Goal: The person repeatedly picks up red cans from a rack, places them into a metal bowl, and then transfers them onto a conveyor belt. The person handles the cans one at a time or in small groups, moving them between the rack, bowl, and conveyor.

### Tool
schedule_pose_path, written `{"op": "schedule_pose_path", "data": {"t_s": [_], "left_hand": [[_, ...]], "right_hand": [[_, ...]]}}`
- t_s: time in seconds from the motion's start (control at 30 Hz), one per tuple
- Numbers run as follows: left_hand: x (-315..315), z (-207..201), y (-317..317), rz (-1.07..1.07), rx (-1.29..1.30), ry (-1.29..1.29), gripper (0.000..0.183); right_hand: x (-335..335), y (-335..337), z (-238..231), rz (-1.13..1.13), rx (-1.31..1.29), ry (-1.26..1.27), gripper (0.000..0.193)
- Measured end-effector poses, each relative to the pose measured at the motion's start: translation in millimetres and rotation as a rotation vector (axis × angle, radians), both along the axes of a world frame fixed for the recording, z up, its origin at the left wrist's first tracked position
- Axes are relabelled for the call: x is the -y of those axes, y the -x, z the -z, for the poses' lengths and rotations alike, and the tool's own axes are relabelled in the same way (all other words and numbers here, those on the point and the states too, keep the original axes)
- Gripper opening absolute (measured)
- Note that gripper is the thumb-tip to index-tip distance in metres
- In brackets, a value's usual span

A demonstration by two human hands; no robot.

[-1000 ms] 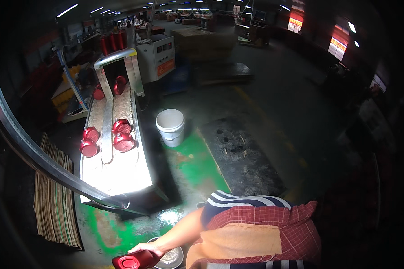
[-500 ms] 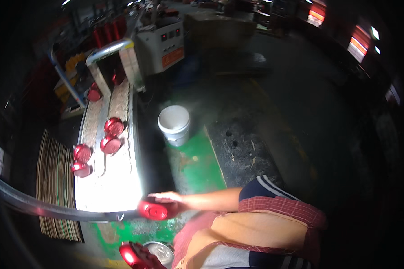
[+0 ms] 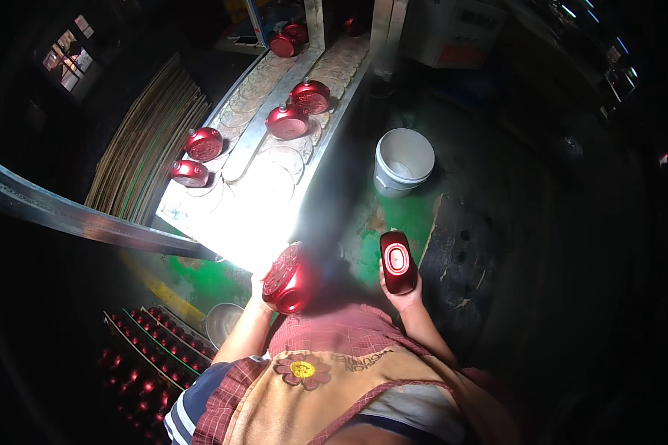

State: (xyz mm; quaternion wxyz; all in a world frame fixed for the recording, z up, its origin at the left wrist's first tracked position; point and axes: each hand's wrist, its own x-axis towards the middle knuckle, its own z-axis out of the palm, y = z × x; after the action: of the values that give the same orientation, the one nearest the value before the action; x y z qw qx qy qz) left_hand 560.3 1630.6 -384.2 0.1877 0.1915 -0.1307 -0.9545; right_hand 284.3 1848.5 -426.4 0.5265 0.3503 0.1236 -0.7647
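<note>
Hands each grasp a bottle beside a brightly lit conveyor in the head view. The left hand [image 3: 258, 288] is closed on the outer edge of a round-faced bottle [image 3: 288, 278], its patterned face angled toward the belt; some of the fingers are hidden. The right hand [image 3: 404, 297] grips the lower end of a narrow-looking bottle [image 3: 398, 261], oval base ring facing up, with the fingers behind it out of sight. Both vessels are red and opaque, so what they contain cannot be told.

Beyond the left fingers runs the conveyor [image 3: 269, 176], two lanes split by a metal strip. On its right lane sit two touching red flasks [image 3: 287, 123]; to their left, on the other lane, another close-set red pair [image 3: 204, 144]. More red vessels [image 3: 283, 44] stand farther up.

Ahead of the right fingers, an open white bucket [image 3: 392, 183] shows its pale inner wall and bottom. Left of and below the left fingers, near that forearm, a metal basin [image 3: 213, 317] rests low, contents too dim to make out. Farther out that way, slatted racks [image 3: 156, 341] hold rows of small, shiny red pieces.
</note>
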Motion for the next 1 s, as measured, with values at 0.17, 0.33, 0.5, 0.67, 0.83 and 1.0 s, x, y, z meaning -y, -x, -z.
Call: {"op": "schedule_pose_path", "data": {"t_s": [0.17, 0.33, 0.5, 0.67, 0.83, 1.0], "left_hand": [[85.8, 20.0, 79.7, 0.255, 0.346, 0.851, 0.069], [201.0, 26.2, 120.1, -0.082, 0.338, 0.394, 0.067], [297.5, 30.9, 148.7, -0.255, 0.657, 0.813, 0.052], [325.6, 45.8, 195.8, -0.348, 1.268, 1.258, 0.058], [341.8, 64.2, 255.5, -0.334, 1.555, 1.197, 0.059], [357.0, 75.4, 296.5, -0.317, 1.536, 1.481, 0.036]], "right_hand": [[62.7, 79.3, -0.9, -0.071, -0.573, -0.003, 0.046], [202.4, 151.3, -20.4, -0.212, -1.098, -0.298, 0.051], [368.4, 183.7, -25.8, -0.412, -1.648, -0.367, 0.051], [515.4, 165.0, 15.1, -0.402, -2.247, -0.225, 0.045], [603.7, 161.7, 73.6, -0.465, -2.477, -0.110, 0.042], [637.6, 186.1, 106.3, -0.551, -2.553, -0.078, 0.038]]}}
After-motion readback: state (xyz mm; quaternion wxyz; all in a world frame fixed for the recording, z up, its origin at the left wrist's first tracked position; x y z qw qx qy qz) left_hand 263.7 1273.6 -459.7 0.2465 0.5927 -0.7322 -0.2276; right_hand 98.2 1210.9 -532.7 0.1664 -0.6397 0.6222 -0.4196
